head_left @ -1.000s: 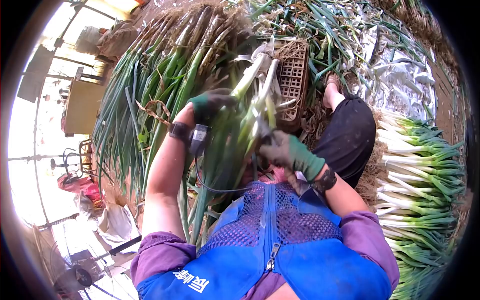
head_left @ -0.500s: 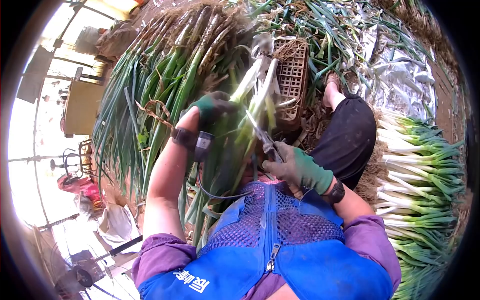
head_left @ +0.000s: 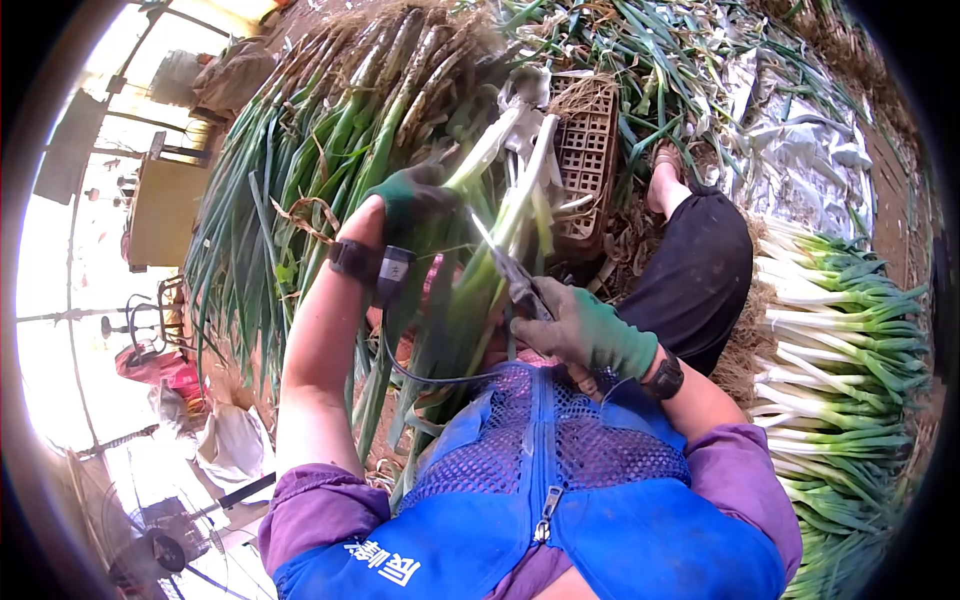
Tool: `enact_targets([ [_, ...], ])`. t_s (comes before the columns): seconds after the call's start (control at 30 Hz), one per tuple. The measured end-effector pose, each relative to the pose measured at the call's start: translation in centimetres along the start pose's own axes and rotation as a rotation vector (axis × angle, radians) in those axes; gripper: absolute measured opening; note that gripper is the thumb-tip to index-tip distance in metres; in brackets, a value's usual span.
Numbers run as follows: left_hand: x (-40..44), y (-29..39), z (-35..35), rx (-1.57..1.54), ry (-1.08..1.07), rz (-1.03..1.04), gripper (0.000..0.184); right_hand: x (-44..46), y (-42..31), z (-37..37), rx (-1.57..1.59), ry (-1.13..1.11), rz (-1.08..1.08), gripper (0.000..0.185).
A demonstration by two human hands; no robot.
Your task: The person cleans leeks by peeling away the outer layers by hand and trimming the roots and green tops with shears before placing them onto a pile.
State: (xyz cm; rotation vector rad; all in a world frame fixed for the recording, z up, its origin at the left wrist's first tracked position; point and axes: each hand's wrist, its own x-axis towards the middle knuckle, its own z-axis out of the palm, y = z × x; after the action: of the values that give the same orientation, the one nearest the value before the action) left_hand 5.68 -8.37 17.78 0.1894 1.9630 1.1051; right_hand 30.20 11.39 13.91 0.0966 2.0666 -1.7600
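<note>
My left hand, in a dirty green-palmed glove, is closed round a green onion. Its pale stem angles up to the right, and loose whitish skin hangs about its upper end. A second pale stalk lies just right of it, against the crate. My right hand, gloved too, wraps round what looks like an air blow gun. The slim nozzle points up and left toward the stalks, and a brass-coloured fitting shows below the palm. Long green leaves hang between my hands.
A heap of unpeeled green onions with rooty ends lies left. Beyond my hands stands a brown plastic crate. Peeled green onions lie in a row at right, near silver sheeting. A fan stands lower left.
My left hand has shifted slightly up and left, with the green onion. The blow gun in my right hand has moved a little left, its tip now nearer my left hand.
</note>
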Motion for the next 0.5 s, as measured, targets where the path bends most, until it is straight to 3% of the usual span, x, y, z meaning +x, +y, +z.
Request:
enact_targets([
  [0.27, 1.1, -0.8, -0.7, 0.291, 0.070, -0.019, 0.044, 3.6, 1.4, -1.0, -0.047, 0.049, 0.049, 0.068],
  [0.37, 1.4, -1.1, -0.8, 0.218, 0.092, -0.089, 0.043, 1.3, -1.3, -1.3, -0.057, 0.029, 0.050, 0.066],
  [0.5, -0.2, -0.1, 0.7, 0.005, -0.107, -0.032, 0.041, 1.9, -0.2, -2.3, 0.072, 0.099, 0.006, 0.066],
])
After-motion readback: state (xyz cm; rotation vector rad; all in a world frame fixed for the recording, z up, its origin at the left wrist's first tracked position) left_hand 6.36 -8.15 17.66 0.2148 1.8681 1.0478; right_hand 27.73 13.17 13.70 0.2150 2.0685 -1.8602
